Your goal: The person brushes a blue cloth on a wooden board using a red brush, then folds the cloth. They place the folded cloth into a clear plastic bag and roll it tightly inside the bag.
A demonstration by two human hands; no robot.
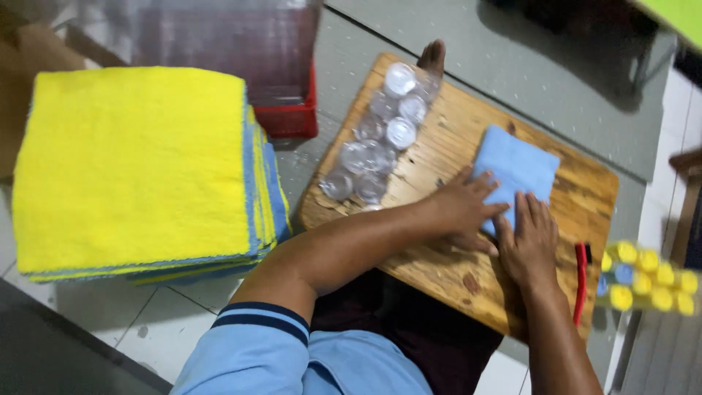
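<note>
A small folded light-blue cloth lies on a wooden board across my lap. My left hand rests on the cloth's near left corner, fingers spread flat. My right hand presses on the cloth's near edge beside it, palm down. Neither hand grips anything; both lie flat on cloth and board.
A clear plastic sleeve of several small round lidded containers lies on the board's left side. A thick stack of yellow and blue cloths sits at left. A red crate stands behind it. A pack of yellow caps and a red-handled tool lie at right.
</note>
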